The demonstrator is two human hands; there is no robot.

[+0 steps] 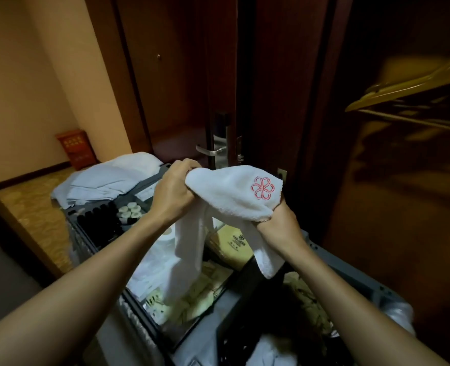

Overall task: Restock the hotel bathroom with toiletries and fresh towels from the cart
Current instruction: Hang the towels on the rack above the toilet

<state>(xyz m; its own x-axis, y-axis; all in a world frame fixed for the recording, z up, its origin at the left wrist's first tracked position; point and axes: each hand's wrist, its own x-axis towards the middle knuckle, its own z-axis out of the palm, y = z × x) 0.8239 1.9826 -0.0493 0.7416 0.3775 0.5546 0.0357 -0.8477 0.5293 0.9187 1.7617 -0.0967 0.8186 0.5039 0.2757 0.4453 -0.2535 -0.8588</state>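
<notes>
A white towel (231, 194) with a red flower emblem is stretched between both my hands above the grey cart (350, 276). My left hand (175, 188) grips its left end in a fist. My right hand (276, 220) holds the right end from underneath, its fingers hidden by the cloth. The towel's loose ends hang down into the cart. In the cart's tray lie dark small bottles (99, 220), white round caps (130, 211) and yellowish toiletry packets (231, 244).
Folded white linen (107, 178) is stacked at the cart's far end. A dark wooden door (271, 88) with a metal lever handle (209, 150) stands just beyond. Wooden hangers (414, 83) jut in at the upper right. A red box (75, 147) sits by the wall, far left.
</notes>
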